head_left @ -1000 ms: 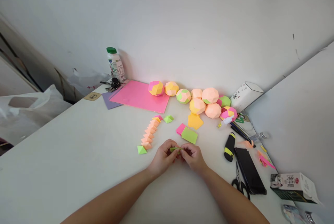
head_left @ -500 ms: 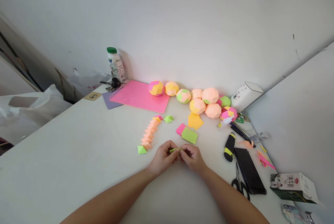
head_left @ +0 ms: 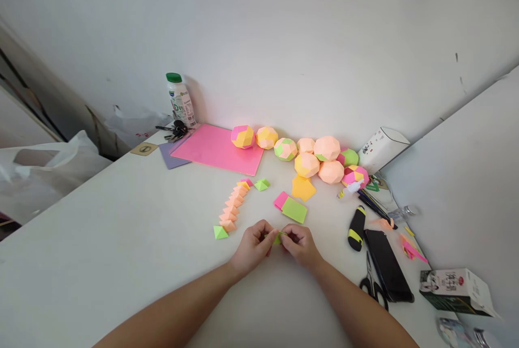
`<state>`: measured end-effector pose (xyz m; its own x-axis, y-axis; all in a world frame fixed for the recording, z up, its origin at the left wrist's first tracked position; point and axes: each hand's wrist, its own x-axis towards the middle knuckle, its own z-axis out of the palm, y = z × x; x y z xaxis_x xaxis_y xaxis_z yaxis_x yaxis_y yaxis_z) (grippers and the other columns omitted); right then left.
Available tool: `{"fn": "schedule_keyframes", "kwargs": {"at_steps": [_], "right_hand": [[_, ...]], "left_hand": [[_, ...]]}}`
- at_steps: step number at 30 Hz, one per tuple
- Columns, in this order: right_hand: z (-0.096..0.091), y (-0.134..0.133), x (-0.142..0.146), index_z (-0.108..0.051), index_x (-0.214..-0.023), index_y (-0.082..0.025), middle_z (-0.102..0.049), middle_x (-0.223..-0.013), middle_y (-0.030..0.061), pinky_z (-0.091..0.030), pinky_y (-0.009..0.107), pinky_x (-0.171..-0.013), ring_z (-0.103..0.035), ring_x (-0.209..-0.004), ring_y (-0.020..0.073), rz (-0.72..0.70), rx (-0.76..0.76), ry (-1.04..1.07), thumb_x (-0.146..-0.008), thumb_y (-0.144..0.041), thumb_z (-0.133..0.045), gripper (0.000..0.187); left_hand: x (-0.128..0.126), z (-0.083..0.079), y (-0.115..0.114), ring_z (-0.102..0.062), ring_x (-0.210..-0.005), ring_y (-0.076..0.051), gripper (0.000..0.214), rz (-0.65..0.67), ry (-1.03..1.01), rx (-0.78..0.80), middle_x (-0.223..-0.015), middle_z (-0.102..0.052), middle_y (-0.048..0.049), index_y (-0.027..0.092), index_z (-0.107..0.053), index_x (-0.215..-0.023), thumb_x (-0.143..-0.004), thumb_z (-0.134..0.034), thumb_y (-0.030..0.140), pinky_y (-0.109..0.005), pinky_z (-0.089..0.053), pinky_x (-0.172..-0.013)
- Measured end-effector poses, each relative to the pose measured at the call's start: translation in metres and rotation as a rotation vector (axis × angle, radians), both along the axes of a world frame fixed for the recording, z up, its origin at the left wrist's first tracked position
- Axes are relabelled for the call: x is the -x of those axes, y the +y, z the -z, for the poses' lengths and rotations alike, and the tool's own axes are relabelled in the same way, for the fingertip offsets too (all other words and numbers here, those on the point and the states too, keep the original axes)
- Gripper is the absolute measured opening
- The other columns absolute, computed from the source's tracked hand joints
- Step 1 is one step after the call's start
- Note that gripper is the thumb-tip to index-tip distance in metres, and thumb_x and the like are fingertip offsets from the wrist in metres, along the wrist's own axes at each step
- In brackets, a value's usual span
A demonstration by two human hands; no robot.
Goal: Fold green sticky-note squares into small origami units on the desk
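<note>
Between my left hand (head_left: 256, 246) and my right hand (head_left: 299, 243) is a small piece of green paper (head_left: 278, 238), pinched from both sides by the fingertips and partly hidden by them. Just beyond the hands lie a stack of green paper sheets (head_left: 294, 210) and a pink paper (head_left: 279, 200) partly under it. A row of folded peach paper pieces (head_left: 232, 210) runs up the table left of my hands, with a green folded piece (head_left: 220, 232) at its near end. Another green folded piece (head_left: 261, 185) sits near the far end.
Several faceted paper balls (head_left: 307, 165) line the wall, some by a pink sheet (head_left: 214, 148). To the right are a utility knife (head_left: 357, 229), scissors (head_left: 373, 288), a phone (head_left: 388, 267) and a milk carton (head_left: 456, 289). A bottle (head_left: 181, 100) and keys (head_left: 177, 131) stand back left.
The green paper has turned between my fingers, and more of its face shows. Both hands stay in nearly the same place.
</note>
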<state>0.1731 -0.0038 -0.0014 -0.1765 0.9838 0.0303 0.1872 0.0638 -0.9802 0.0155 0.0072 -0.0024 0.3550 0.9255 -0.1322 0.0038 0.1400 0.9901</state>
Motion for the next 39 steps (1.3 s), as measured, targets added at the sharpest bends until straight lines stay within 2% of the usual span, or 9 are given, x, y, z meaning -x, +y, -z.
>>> {"fn": "schedule_keyframes", "kwargs": {"at_steps": [6,10,13,16,18,20,27,31,39], "right_hand": [[0.001,0.0,-0.002,-0.055,-0.06,-0.016,-0.05,-0.05,-0.0023,-0.035,0.021,-0.041,-0.043,-0.043,0.0091,0.005,0.035,0.023,-0.076,-0.027,-0.057,0.019],[0.0,-0.001,-0.001,-0.056,-0.063,-0.017,-0.052,-0.05,-0.0017,-0.038,0.022,-0.042,-0.047,-0.043,0.0103,0.081,-0.007,0.035,-0.078,-0.029,-0.056,0.019],[0.001,-0.002,0.001,-0.06,-0.069,-0.017,-0.056,-0.054,0.0003,-0.043,0.024,-0.046,-0.051,-0.046,0.0119,0.164,-0.182,-0.05,-0.082,-0.027,-0.054,0.017],[0.004,-0.004,0.002,-0.066,-0.077,-0.019,-0.063,-0.066,0.0051,-0.05,0.028,-0.056,-0.058,-0.058,0.0156,0.164,-0.429,-0.185,-0.083,-0.022,-0.054,0.014],[0.006,-0.005,0.003,-0.068,-0.086,-0.02,-0.066,-0.077,0.0081,-0.052,0.029,-0.06,-0.061,-0.066,0.0172,0.136,-0.538,-0.239,-0.083,-0.018,-0.052,0.016],[0.009,-0.005,0.002,-0.068,-0.094,-0.02,-0.067,-0.086,0.0101,-0.053,0.029,-0.058,-0.062,-0.068,0.0174,0.112,-0.589,-0.276,-0.084,-0.017,-0.051,0.02],[0.013,-0.002,0.0,-0.066,-0.098,-0.018,-0.066,-0.088,0.0096,-0.054,0.027,-0.057,-0.061,-0.064,0.0155,0.122,-0.566,-0.256,-0.08,-0.026,-0.062,0.02],[0.012,-0.001,0.0,-0.066,-0.097,-0.018,-0.066,-0.087,0.0086,-0.054,0.026,-0.056,-0.06,-0.063,0.014,0.12,-0.565,-0.207,-0.08,-0.024,-0.062,0.018],[0.013,-0.002,0.0,-0.064,-0.095,-0.018,-0.065,-0.08,0.0062,-0.052,0.025,-0.052,-0.059,-0.057,0.0132,0.12,-0.425,-0.128,-0.078,-0.023,-0.063,0.018]], "left_hand": [[0.0,0.005,0.0,-0.03,-0.036,-0.007,0.047,-0.054,-0.002,0.002,-0.036,-0.041,0.0071,0.021,-0.028,-0.053,-0.075,-0.057,0.05,-0.02,-0.023,-0.04],[0.002,0.004,0.002,-0.037,-0.039,-0.008,0.049,-0.105,-0.042,-0.006,-0.038,-0.045,0.0033,0.019,-0.035,-0.046,-0.082,-0.047,0.05,-0.022,-0.03,-0.044],[0.003,0.001,0.003,-0.041,-0.042,-0.01,0.053,-0.07,-0.086,-0.007,-0.041,-0.046,0.0012,0.019,-0.039,-0.043,-0.086,-0.04,0.05,-0.023,-0.033,-0.046],[0.002,-0.002,0.002,-0.046,-0.048,-0.011,0.045,0.04,-0.092,-0.018,-0.051,-0.051,0.0003,0.017,-0.05,-0.053,-0.083,-0.045,0.05,-0.024,-0.036,-0.049],[0.0,-0.003,0.002,-0.049,-0.051,-0.012,0.039,0.039,-0.081,0.015,-0.057,-0.054,0.0006,0.017,-0.052,-0.062,-0.082,-0.048,0.05,-0.024,-0.038,-0.05],[-0.001,-0.003,0.003,-0.049,-0.051,-0.012,0.037,-0.007,-0.088,0.06,-0.056,-0.054,0.0019,0.018,-0.048,-0.064,-0.083,-0.047,0.05,-0.024,-0.039,-0.05],[0.0,0.003,0.004,-0.049,-0.049,-0.012,0.037,0.0,-0.095,0.063,-0.054,-0.054,0.0039,0.02,-0.042,-0.068,-0.086,-0.04,0.052,-0.024,-0.039,-0.051],[0.0,0.005,0.005,-0.049,-0.049,-0.012,0.037,0.003,-0.111,0.062,-0.053,-0.053,0.004,0.02,-0.041,-0.068,-0.086,-0.039,0.052,-0.025,-0.039,-0.051],[-0.002,0.007,0.006,-0.047,-0.047,-0.011,0.035,-0.032,-0.084,0.055,-0.052,-0.053,0.004,0.019,-0.043,-0.066,-0.085,-0.045,0.049,-0.024,-0.039,-0.049]]}}
